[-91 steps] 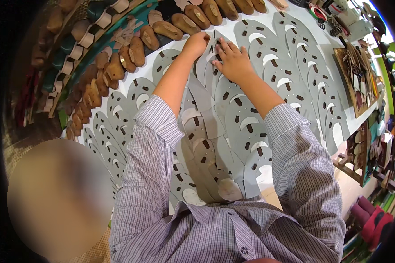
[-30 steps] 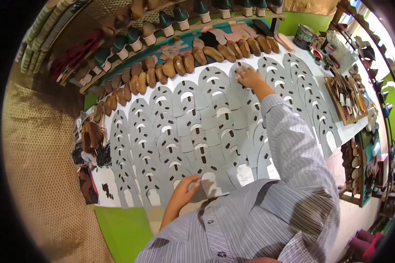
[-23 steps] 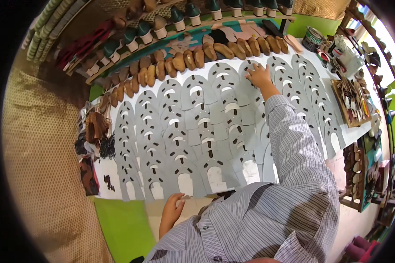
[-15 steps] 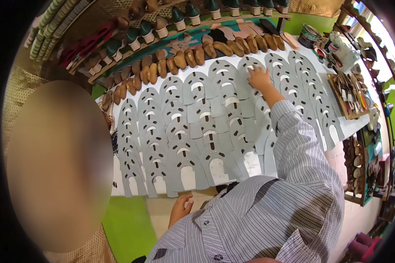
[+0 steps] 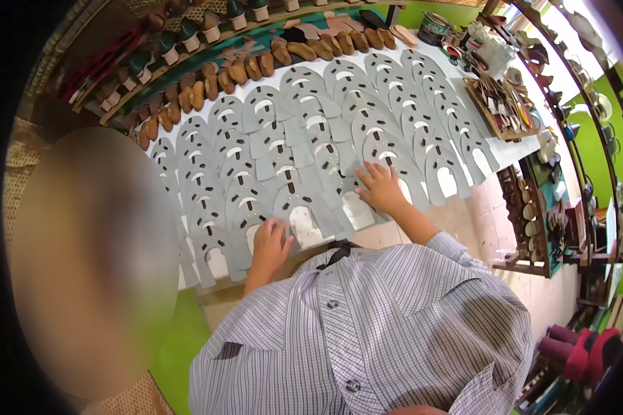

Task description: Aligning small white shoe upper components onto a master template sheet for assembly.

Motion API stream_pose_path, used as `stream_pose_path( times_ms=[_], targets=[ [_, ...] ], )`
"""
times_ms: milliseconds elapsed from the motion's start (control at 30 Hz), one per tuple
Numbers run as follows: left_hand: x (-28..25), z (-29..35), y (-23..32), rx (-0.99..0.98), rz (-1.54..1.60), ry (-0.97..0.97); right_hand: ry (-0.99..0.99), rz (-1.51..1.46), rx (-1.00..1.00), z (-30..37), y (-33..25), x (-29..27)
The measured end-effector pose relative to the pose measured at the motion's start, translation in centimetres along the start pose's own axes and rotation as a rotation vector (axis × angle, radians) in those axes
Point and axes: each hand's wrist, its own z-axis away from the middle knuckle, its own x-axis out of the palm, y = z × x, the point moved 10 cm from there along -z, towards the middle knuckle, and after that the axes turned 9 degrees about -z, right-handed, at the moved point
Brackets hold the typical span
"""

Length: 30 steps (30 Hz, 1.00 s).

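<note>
Grey U-shaped shoe-upper pieces (image 5: 300, 198) with small dark strips on them overlap in several columns on a white table (image 5: 329, 238). At the near edge my left hand (image 5: 270, 247) rests against the pieces, its fingers slightly bent and apart. My right hand (image 5: 383, 188) lies palm down, fingers spread, on the near end of a column to the right. Neither hand grips a piece. Some of the grey under my fingers is hidden.
Brown shoe lasts (image 5: 252, 68) line the table's far edge, below a shelf of green-topped lasts (image 5: 188, 33). At the far right stand a can (image 5: 434, 29) and a wooden tool tray (image 5: 498, 114). A rack (image 5: 525, 207) stands right of the table.
My right hand has come back from the far end of a column to the near side. My left hand has risen from below the table edge onto the pieces. The view has shifted.
</note>
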Motion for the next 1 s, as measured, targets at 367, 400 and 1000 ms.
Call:
stream_pose_path(
  times_ms=[367,400,1000],
  targets=[
    [4.7,-0.3,0.4,-0.03,-0.251,0.044,0.14,0.032,0.056,2.4,0.8,3.4],
    [4.6,-0.3,0.5,-0.023,-0.264,0.062,0.16,0.033,0.057,2.4,0.8,3.2],
    [5.2,-0.6,2.3,-0.106,-0.07,0.073,0.058,0.057,0.063,2.0,1.2,3.7]
  ],
)
